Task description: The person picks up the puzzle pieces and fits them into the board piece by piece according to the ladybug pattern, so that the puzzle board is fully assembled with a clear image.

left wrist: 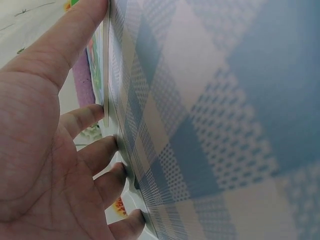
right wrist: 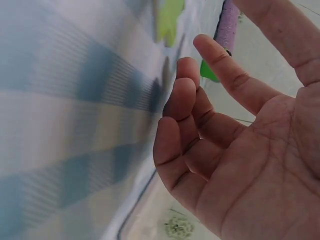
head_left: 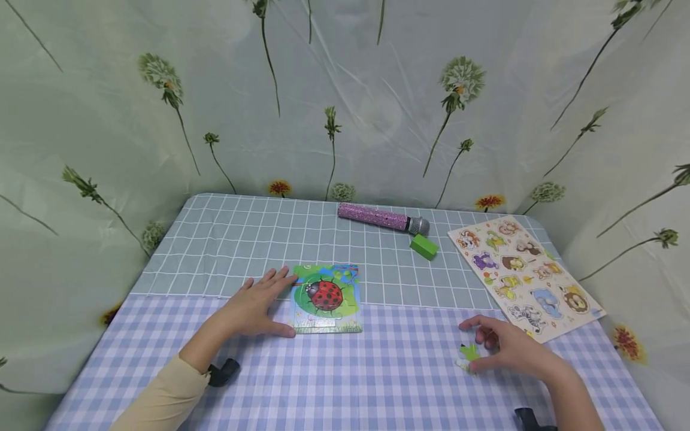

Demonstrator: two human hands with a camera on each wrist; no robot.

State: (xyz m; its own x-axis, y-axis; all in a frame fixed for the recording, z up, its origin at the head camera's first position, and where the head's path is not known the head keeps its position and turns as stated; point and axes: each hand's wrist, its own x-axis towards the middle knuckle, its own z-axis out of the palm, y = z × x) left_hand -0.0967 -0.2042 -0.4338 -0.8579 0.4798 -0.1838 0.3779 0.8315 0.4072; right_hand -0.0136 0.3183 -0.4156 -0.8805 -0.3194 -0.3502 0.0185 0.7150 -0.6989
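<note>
A square ladybug jigsaw puzzle (head_left: 350,308) lies flat on the checked cloth, with a pale patch near its bottom edge. At its left side my left hand (head_left: 256,308) is spread, thumb and index fingertip right at the puzzle's edge. The left wrist view shows the other fingertips down at the cloth. Farther right, a loose green and white puzzle piece (head_left: 469,352) lies on the cloth. My right hand (head_left: 512,347) hovers around it, thumb over its near edge in the head view. Its fingers are loosely bent, and in the right wrist view nothing sits between them.
A purple glitter microphone (head_left: 374,216) lies at the back, with a green block (head_left: 424,246) in front of its head. An animal picture board (head_left: 493,284) rests at the right, close beyond my right hand. A flowered curtain (head_left: 377,120) hangs behind the table.
</note>
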